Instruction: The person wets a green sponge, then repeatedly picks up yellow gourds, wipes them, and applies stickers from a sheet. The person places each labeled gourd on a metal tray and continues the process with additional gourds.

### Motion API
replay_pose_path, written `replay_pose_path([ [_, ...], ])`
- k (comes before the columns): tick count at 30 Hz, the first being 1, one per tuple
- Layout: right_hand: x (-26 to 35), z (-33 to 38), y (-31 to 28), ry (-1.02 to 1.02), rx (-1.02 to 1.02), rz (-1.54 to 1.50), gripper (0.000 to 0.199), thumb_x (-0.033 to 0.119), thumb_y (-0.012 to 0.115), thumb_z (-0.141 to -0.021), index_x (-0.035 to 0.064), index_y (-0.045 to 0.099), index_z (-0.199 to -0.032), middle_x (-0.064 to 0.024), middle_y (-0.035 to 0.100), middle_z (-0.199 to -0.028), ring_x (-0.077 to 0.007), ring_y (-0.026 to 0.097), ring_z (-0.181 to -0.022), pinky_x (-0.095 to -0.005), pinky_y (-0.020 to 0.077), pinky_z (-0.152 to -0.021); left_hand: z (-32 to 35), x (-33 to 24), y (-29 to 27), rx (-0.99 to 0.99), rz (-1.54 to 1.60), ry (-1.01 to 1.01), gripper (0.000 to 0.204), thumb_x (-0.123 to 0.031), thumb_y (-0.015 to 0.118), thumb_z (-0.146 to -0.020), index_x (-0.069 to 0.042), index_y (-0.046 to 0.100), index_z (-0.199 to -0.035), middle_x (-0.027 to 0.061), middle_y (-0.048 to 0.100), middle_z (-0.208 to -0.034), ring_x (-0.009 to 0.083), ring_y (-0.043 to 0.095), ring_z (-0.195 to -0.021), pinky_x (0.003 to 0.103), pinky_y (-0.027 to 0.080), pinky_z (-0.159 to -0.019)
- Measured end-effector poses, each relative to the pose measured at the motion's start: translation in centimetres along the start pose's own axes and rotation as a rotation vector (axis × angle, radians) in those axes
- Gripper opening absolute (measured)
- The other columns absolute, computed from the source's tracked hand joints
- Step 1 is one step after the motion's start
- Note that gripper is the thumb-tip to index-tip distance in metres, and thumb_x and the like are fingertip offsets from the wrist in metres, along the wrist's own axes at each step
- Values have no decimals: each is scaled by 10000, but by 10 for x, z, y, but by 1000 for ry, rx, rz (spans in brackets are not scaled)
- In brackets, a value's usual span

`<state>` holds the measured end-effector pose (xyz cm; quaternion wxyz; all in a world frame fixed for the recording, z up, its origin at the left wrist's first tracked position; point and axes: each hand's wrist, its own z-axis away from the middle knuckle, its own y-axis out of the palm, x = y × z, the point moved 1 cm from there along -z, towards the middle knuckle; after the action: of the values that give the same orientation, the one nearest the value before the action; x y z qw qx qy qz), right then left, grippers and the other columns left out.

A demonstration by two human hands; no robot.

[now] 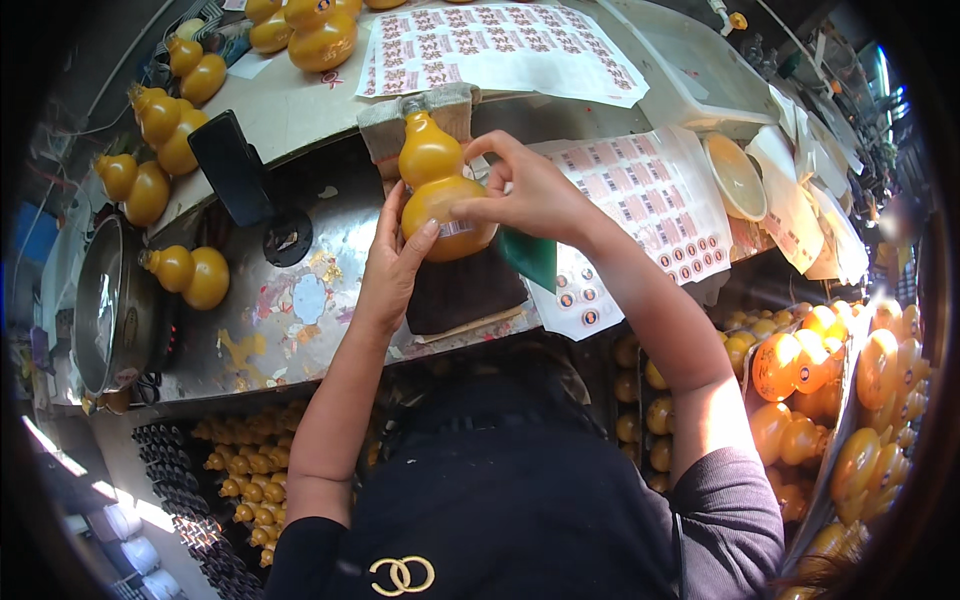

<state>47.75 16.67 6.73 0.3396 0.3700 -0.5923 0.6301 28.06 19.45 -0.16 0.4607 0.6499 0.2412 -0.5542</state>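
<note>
A glossy yellow-orange gourd (418,148) stands upright in front of me, a small printed label (456,228) on its lower bulb. My left hand (398,255) wraps round the lower bulb's left side, its thumb across the front beside the label. From the right, my right hand (525,190) touches the gourd with curled fingers. Its thumb lies on the lower bulb above the label, and the index finger is bent near the waist. What those fingers pinch, if anything, is hidden. Just below this hand is a flat green piece (530,260); whether it is held cannot be made out.
Behind the gourd sits a folded grey cloth (455,108). Printed decal sheets (500,50) lie at the back, with another sheet (640,200) on the right. On the left are a phone on a stand (232,170), a metal pan (105,300) and several gourds (190,275). Crates of gourds (790,430) flank me below.
</note>
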Motion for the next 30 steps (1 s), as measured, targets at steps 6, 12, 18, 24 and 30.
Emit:
replay_pose_path([
  [6, -36, 17, 16, 237, 123, -355, 766, 600, 620, -825, 33, 504, -1328, -31, 596, -805, -105, 561, -700, -251, 449, -651, 1, 3, 5, 3, 50, -27, 774, -239, 659, -899, -4, 207, -1482, 150, 369, -1425, 209, 378, -1316, 320, 295, -1098],
  [12, -36, 20, 26, 128, 41, -260, 651, 486, 642, -868, 34, 494, -1313, -7, 581, -808, -68, 515, -674, -210, 432, -625, 2, 3, 5, 18, -14, 23, 797, -264, 677, -889, 11, 212, -1475, 143, 400, -1402, 206, 395, -1303, 320, 296, -1096],
  [18, -39, 24, 28, 139, 30, -262, 682, 487, 658, -860, 42, 472, -1342, 8, 581, -768, -58, 506, -656, -203, 417, -606, 2, 4, -3, 56, -92, 35, 807, -217, 680, -891, 36, 187, -1478, 145, 395, -1414, 203, 417, -1290, 306, 331, -1072],
  [24, -45, 24, 28, 152, 38, -314, 757, 566, 695, -791, 49, 509, -1311, -41, 625, -813, -99, 559, -709, -236, 451, -662, 3, 6, -5, 74, -119, 62, 809, -208, 680, -892, 48, 181, -1475, 148, 389, -1419, 198, 414, -1293, 303, 332, -1071],
  [30, -47, 25, 31, 138, 12, -352, 737, 548, 697, -802, 40, 505, -1300, -15, 602, -756, -86, 542, -673, -225, 436, -636, 2, 5, -6, 57, -116, 46, 797, -206, 687, -888, 45, 204, -1471, 140, 413, -1401, 195, 429, -1278, 300, 345, -1059],
])
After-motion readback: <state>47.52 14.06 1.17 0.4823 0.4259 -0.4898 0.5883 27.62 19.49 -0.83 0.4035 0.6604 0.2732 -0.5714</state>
